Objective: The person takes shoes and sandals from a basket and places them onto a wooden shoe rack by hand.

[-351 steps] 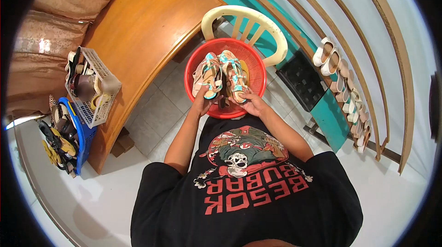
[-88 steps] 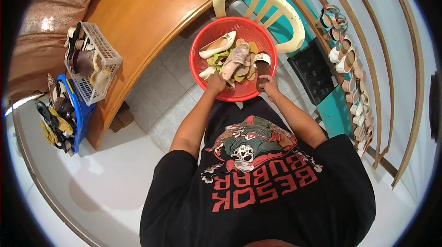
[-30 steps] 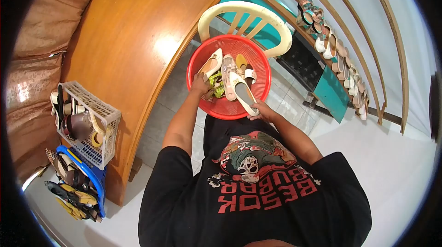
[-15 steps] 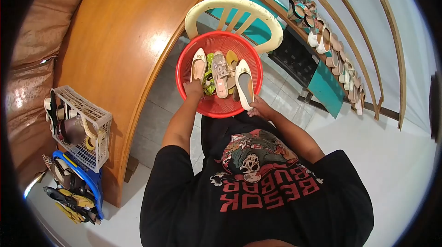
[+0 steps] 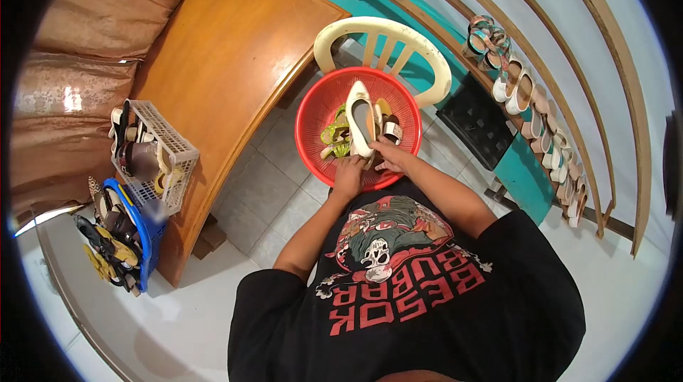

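Observation:
A cream pointed flat shoe (image 5: 361, 120) is held toe-up over a red plastic basket (image 5: 307, 141), its heel end between my two hands. Part of a second pale shoe shows just behind it, mostly hidden. My left hand (image 5: 348, 174) is closed at the heel from the left, and my right hand (image 5: 393, 156) grips from the right. Inside the basket lie bright green strappy sandals (image 5: 334, 133) on the left. To the right is a dark shoe with a white label (image 5: 392, 130), and a mustard-yellow shoe (image 5: 385, 107) shows above it.
The basket rests on a cream plastic chair (image 5: 440, 72). A wooden table (image 5: 242, 33) stands left, with a white crate (image 5: 181, 161) and a blue basket (image 5: 151, 240) of shoes at its near end. Along the right, a wooden-railed rack (image 5: 455, 48) carries a row of shoes.
Both hands have come together at the basket's near middle, bringing the two cream flats from opposite sides into one overlapping pair. The whole view has shifted slightly.

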Demonstrator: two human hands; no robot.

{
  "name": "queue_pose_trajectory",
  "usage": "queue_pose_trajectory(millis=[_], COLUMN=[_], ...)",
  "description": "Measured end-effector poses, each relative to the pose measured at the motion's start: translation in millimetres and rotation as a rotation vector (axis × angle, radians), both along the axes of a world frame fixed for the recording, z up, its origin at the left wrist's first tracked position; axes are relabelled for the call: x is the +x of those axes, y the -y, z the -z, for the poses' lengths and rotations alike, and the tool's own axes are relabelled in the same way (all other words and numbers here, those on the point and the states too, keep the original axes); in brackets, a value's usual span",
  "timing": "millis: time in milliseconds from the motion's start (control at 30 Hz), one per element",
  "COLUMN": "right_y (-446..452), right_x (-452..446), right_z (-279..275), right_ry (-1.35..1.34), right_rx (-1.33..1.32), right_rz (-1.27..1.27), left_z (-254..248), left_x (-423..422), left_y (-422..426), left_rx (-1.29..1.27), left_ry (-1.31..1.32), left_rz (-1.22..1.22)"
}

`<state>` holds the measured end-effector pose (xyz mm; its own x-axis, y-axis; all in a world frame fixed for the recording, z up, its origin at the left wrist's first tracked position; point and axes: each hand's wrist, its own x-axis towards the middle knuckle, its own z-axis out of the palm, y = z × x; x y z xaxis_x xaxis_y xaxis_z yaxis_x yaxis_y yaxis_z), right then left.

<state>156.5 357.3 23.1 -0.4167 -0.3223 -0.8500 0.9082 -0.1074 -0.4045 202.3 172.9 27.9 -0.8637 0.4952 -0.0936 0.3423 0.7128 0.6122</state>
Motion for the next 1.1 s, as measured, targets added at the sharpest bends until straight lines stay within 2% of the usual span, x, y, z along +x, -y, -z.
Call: queue_pose_trajectory(millis=[33, 100, 167, 233, 267, 300, 367, 400, 467, 500, 533, 567, 600, 633, 667, 700, 767, 833, 900, 967, 1000, 1033, 1100], right_y=[-3.9, -13.6, -27.9, -43.0, -49.0, -52.3, -57.5, -59.7, -62.0, -64.3, -66.3, -63.9, -60.9, -57.5, -53.2, -53.0, -41.3, -32.9, -24.3, -18.6, -16.0, -15.7, -13.7], right_x=[0.5, 1.4, 7.4, 8.3, 13.4, 19.4, 30.4, 33.1, 43.7, 45.1, 39.6, 46.3, 51.7, 56.7, 61.8, 64.6, 71.6, 73.4, 74.2, 73.9, 75.1, 74.8, 86.5], right_z=[-0.6, 1.0, 15.5, 22.8, 24.6, 43.3, 95.2, 59.6, 67.9, 45.0, -20.6, -9.0, -14.6, -14.9, -5.5, -0.8, 2.0, -1.3, -4.6, -18.5, -12.4, -6.4, -2.0], right_ry=[-0.002, -0.040, -0.039, 0.073, 0.020, 0.019, -0.010, -0.052, -0.234, -0.366, -0.397, -0.407, -0.452, -0.500, -0.648, -0.697, -0.712, -0.724, -0.693, -0.719, -0.728, -0.738, -0.827], right_rx=[-0.011, -0.068, -0.117, -0.363, -0.336, -0.341, -0.179, -0.155, 0.068, 0.171, 0.327, 0.320, 0.355, 0.394, 0.490, 0.428, 0.517, 0.543, 0.494, 0.506, 0.449, 0.396, 0.500], right_rz=[0.006, 0.024, 0.058, 0.072, 0.047, 0.047, 0.085, 0.137, 0.026, -0.076, -0.232, -0.236, -0.301, -0.364, -0.475, -0.505, -0.419, -0.383, -0.206, -0.216, -0.130, -0.042, -0.059], left_z=[-6.3, -24.8, -38.8, -40.7, -42.1, -39.5, -26.3, -20.3, -10.8, -6.6, -2.9, 2.2, 21.3, 25.9, 29.4, 32.7, 30.8, 15.0, 6.4, -12.2, -21.4, -9.1, 18.4], left_x=[4.9, 11.4, 18.0, 24.0, 25.7, 28.9, 37.0, 42.4, 50.2, 47.7, 45.1, 42.7, 42.2, 41.5, 40.4, 39.4, 35.2, 26.4, 17.5, 10.1, 8.9, 8.1, 13.1], left_y=[-8.5, -23.8, -38.1, -49.6, -55.6, -61.0, -69.0, -74.0, -85.0, -85.9, -82.1, -76.1, -66.4, -62.4, -57.2, -51.8, -48.0, -38.3, -29.5, -20.8, -18.5, -12.4, 2.7], left_rx=[0.123, 0.150, 0.297, 0.297, 0.309, 0.304, 0.437, 0.439, 1.028, 1.034, 0.977, 0.915, 0.959, 0.964, 0.872, 0.778, 0.809, 0.821, 0.865, 0.871, 0.868, 0.869, 0.785], left_ry=[-0.027, -0.026, 0.079, 0.113, 0.140, 0.139, 0.064, 0.058, 0.435, 0.435, 0.546, 0.655, 0.805, 0.800, 0.782, 0.758, 0.765, 0.911, 0.899, 0.980, 0.968, 0.978, 0.750], left_rz=[-0.030, -0.050, -0.067, -0.105, -0.142, -0.142, -0.256, -0.244, -0.829, -0.815, -0.882, -0.947, -0.881, -0.860, -0.698, -0.536, -0.593, -0.686, -0.690, -0.772, -0.801, -0.785, -0.645])
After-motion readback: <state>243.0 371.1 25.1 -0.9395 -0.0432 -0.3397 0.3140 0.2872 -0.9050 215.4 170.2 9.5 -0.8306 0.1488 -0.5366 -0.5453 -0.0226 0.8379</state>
